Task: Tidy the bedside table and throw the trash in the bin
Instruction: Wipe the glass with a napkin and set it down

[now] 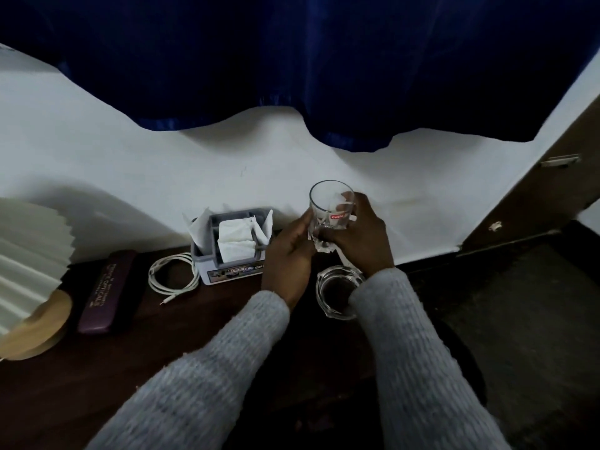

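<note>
We hold the clear red-labelled drinking glass (331, 206) upright above the dark wooden counter (194, 336), right fingers (352, 203) curled round it. Left fingers (302, 227) pinch the crumpled pale wrapper (319, 244) beneath its base.

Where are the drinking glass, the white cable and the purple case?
drinking glass (337, 217), head view, on its red label.
white cable (152, 274), head view, on the coil's left side.
purple case (107, 290), head view, on its lid's middle.

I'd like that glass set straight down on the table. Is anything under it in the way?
Yes. An ashtray sits on the table just below the glass the right hand holds; the organiser stands to its left.
</note>
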